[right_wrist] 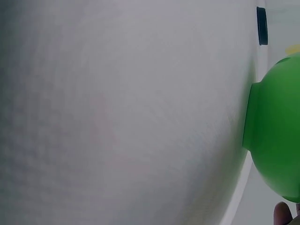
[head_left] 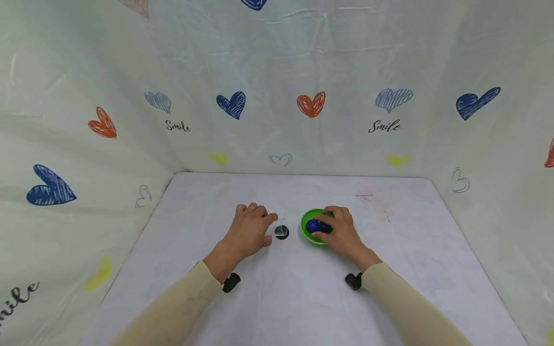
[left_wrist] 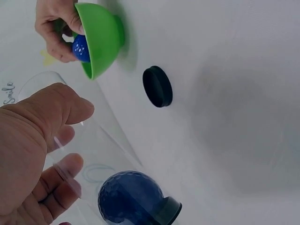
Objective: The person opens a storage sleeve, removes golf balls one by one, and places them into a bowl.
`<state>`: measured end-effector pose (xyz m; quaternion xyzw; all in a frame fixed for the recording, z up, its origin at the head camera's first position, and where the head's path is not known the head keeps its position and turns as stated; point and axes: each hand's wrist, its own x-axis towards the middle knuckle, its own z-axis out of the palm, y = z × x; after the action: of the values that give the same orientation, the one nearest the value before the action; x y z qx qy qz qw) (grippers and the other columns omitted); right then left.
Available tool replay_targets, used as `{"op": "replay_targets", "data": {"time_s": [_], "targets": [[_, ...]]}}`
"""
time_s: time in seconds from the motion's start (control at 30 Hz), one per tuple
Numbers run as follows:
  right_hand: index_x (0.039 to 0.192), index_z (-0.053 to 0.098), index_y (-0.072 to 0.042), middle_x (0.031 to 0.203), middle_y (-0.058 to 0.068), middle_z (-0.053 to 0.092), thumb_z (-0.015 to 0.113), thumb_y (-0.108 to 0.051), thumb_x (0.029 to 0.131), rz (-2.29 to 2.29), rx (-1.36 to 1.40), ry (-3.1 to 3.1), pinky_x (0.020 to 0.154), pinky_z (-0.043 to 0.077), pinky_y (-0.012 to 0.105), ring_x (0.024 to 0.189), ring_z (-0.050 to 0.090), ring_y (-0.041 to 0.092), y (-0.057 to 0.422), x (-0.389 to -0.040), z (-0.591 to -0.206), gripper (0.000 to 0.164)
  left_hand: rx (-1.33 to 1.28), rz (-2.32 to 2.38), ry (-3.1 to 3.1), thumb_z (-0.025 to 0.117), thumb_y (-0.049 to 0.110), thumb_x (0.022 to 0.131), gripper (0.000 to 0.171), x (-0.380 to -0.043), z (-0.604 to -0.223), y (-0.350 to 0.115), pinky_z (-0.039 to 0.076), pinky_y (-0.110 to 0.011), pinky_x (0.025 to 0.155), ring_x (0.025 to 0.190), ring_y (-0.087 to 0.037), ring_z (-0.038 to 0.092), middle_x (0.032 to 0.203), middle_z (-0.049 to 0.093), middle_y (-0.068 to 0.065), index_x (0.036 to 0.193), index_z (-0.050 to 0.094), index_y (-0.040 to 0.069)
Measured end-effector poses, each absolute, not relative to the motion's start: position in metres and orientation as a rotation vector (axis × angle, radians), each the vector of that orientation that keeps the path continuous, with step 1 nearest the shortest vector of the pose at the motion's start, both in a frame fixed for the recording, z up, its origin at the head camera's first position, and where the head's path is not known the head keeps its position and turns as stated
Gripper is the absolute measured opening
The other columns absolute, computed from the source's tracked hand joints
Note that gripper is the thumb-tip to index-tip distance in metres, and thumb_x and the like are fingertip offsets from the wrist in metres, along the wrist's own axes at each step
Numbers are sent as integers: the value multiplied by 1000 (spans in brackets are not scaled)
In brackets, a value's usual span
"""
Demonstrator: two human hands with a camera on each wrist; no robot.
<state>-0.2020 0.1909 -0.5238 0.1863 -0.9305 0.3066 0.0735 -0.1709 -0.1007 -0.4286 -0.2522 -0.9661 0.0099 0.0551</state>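
Observation:
My left hand [head_left: 248,228] curls thumb and fingers round a clear plastic cover [left_wrist: 40,80], its see-through wall overlapping the fingers in the left wrist view. Below that hand stands a dark blue dimpled ball [left_wrist: 129,194] on a dark base [left_wrist: 169,211], hidden from the head view. A black round cap [left_wrist: 159,86] lies on the table between hand and bowl. On the right, a green bowl [head_left: 306,235] sits upright. My right hand [head_left: 344,235] reaches into it, fingers and thumb round a blue ball [head_left: 325,228]; a speckled blue ball [head_left: 312,226] shows beside the fingertips.
A white-covered table [head_left: 268,307] spreads beneath everything. Behind and at the sides hangs a pale sheet [head_left: 272,72] printed with hearts. Faint reddish marks [head_left: 376,202] show on the table's far right.

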Motion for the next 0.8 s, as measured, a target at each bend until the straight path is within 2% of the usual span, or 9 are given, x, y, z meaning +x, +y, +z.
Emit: {"op": "replay_targets", "data": {"time_s": [0.37,0.8], "targets": [[126,77,-16,143,14,53,89,-34,86,929,537,-2821,110,40,61,137,37,38,191,-205,-525,45,-764,37,-2930,87,32,86,53,-171,-429,-101,37,-44,87,99,-20,56,110,67,0,134,70,22],[133,72,-14,141,12,56,86,-34,89,1082,488,-2752,110,41,61,136,42,35,190,-203,-521,51,-756,50,-2938,88,33,86,53,-172,-427,-100,36,-43,87,100,-20,56,110,68,0,135,70,22]]}}
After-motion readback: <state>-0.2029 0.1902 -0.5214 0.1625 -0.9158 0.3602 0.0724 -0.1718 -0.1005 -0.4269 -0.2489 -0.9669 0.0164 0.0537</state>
